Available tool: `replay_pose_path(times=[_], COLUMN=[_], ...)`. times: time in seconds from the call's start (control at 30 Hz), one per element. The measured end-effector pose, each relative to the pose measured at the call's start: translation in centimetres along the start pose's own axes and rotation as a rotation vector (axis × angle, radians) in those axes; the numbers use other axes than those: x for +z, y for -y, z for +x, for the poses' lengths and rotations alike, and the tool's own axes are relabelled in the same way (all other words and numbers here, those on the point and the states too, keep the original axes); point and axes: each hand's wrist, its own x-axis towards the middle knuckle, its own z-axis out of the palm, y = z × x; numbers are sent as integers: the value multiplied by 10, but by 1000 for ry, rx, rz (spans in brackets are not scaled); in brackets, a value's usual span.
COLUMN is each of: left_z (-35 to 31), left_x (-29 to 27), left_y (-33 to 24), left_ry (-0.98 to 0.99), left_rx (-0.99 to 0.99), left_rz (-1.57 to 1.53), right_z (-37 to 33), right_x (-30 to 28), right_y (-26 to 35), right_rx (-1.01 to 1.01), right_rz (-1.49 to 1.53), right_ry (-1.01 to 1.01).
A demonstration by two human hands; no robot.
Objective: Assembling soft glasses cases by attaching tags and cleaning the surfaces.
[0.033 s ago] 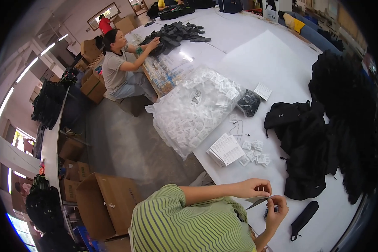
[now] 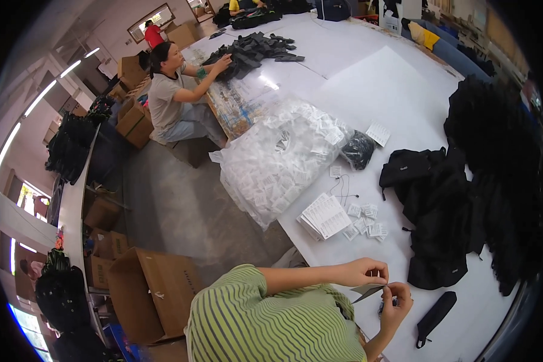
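My left hand [image 2: 369, 272] and my right hand [image 2: 398, 303] meet near the table's front edge, fingertips pinched together. Between them is a small greyish card tag [image 2: 365, 292], seen nearly edge-on; whatever passes through its corner is too small to make out. A dark bit below the right fingers is mostly hidden. Right of that hand lies a narrow black fabric pouch [image 2: 435, 318]. Ahead are a stack of white printed cards [image 2: 324, 217], several small white packets [image 2: 377, 230] and thin black cords [image 2: 347, 194].
A big clear bag of white packets [image 2: 277, 160] overhangs the table's left edge, beside a small bag of black items [image 2: 358, 150]. Black bags [image 2: 431, 211] are heaped on the right. A seated co-worker [image 2: 178, 96] handles black straps [image 2: 253, 51]. An open carton [image 2: 154, 295] stands at left.
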Motion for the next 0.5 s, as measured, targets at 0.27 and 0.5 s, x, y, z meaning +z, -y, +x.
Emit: replay_pose_path(times=[0.27,0.5], left_z=[22,107], left_x=[19,-22], left_y=[-5,31], left_ry=[-50,-343], left_rx=[94,174], left_rz=[-62,227], right_z=[-12,19], right_x=[-14,-37], right_y=[0,6], right_rx=[206,139], right_rz=[258,13], right_ry=[-11,-211])
